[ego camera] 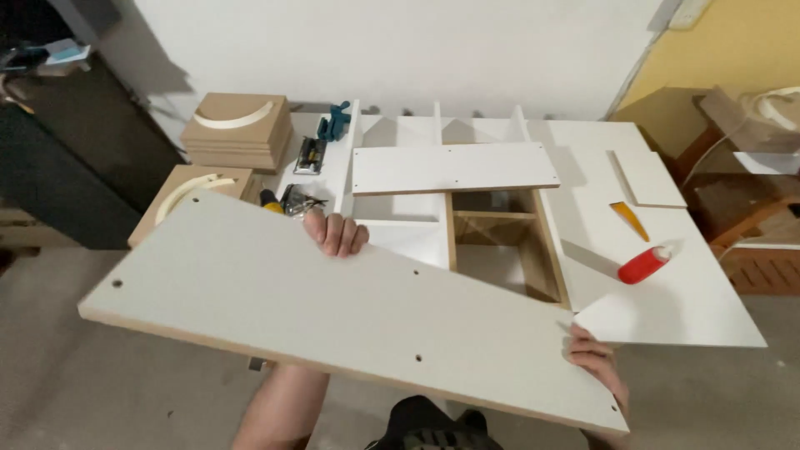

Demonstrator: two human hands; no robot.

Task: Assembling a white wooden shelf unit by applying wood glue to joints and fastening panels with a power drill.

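Head view: a long white laminated panel (333,308) with raw brown edges and small drilled holes hides most of both arms and the near table (708,308). At eleven o'clock, left hand (335,233) fingers curl over its far edge; at four o'clock, right hand (596,362) grips its end, fingers partly hidden. Beyond lie a white shelf carcass (454,196) and a red bottle (643,264).
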